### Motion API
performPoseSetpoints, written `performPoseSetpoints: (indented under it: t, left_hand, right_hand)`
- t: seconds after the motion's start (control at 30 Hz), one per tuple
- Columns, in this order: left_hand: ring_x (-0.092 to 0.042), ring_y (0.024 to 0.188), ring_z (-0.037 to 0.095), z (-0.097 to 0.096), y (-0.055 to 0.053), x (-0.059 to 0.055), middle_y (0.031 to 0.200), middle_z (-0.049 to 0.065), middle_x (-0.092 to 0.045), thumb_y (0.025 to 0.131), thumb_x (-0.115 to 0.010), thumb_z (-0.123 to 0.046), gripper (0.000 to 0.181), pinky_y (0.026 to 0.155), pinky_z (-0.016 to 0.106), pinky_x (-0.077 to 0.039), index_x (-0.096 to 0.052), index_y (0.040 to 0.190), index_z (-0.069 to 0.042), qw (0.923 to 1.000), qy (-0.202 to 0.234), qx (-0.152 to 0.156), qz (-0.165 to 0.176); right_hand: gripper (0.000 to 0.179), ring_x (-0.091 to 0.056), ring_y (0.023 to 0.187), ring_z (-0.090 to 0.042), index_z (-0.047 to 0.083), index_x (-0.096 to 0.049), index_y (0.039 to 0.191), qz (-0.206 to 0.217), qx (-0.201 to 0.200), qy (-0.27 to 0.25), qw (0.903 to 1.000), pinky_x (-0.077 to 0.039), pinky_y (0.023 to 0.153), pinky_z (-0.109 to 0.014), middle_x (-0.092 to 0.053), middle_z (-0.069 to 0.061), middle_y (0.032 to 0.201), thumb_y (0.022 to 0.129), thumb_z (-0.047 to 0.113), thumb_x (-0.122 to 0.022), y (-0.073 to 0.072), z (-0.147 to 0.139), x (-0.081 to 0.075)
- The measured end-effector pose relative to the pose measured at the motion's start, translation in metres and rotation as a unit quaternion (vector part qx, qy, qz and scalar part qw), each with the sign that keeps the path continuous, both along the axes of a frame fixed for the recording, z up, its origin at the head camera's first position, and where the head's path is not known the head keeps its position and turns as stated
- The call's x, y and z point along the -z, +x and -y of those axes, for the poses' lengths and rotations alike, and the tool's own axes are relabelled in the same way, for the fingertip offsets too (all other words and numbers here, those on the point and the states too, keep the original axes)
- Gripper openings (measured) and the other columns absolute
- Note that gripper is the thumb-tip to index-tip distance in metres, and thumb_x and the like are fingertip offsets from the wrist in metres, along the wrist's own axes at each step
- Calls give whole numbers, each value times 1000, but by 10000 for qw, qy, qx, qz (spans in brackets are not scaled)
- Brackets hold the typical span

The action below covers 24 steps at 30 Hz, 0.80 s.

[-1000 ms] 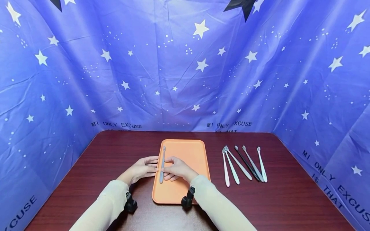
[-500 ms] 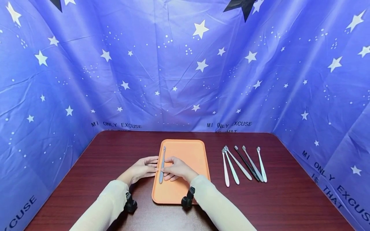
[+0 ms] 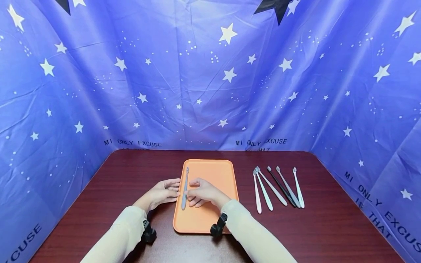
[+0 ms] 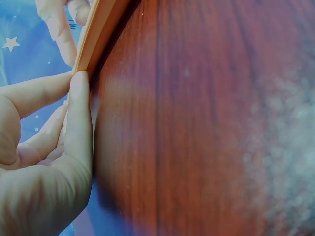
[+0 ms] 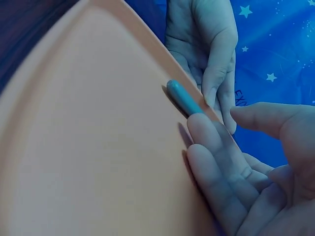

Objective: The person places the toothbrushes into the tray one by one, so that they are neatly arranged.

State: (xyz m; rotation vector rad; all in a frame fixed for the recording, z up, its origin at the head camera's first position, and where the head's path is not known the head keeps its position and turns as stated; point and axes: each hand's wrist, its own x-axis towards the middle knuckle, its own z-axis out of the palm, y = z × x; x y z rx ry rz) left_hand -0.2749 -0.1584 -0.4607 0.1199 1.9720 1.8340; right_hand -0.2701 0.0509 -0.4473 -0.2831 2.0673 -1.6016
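A grey toothbrush (image 3: 184,200) lies lengthwise on the orange tray (image 3: 218,177), close to its left rim. My left hand (image 3: 161,192) pinches that rim from outside with its fingertips; the left wrist view shows them meeting at the tray's edge (image 4: 93,42). My right hand (image 3: 205,193) is over the tray, just right of the toothbrush. In the right wrist view its thumb stands apart from its fingers. The rounded end of the toothbrush handle (image 5: 183,97) shows beyond these fingers, which hide the rest of it.
Right of the tray, several toothbrushes lie on the dark red table (image 3: 329,226): a pink one (image 3: 257,193), a black one (image 3: 281,185) and a pale one (image 3: 298,190) among them. A blue star-patterned curtain (image 3: 197,73) surrounds the table's back and sides.
My right hand has come off the toothbrush handle and shifted slightly right. The toothbrush, tray and left hand stay where they were.
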Motion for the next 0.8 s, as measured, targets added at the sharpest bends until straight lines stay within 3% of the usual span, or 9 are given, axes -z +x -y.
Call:
performPoseSetpoints:
  t: [0.4,0.8]
  left_hand:
    - [-54,115,20,-2,1,3,144,22,-39,84,-62,3,65,89,37,-54,-34,143,-3,9999,111,-5,-52]
    - [-56,112,20,1,-1,5,143,22,-39,84,-61,4,65,89,38,-54,-35,143,-4,9999,124,-31,-40]
  right_hand:
    - [50,-69,68,-22,1,-39,130,-276,-402,49,9988,-58,55,-34,-70,-19,93,90,21,-62,13,-22,-10]
    - [53,-68,67,-21,1,-39,131,-459,-390,254,9979,-57,54,-34,-69,-20,93,89,22,-62,17,-49,-18]
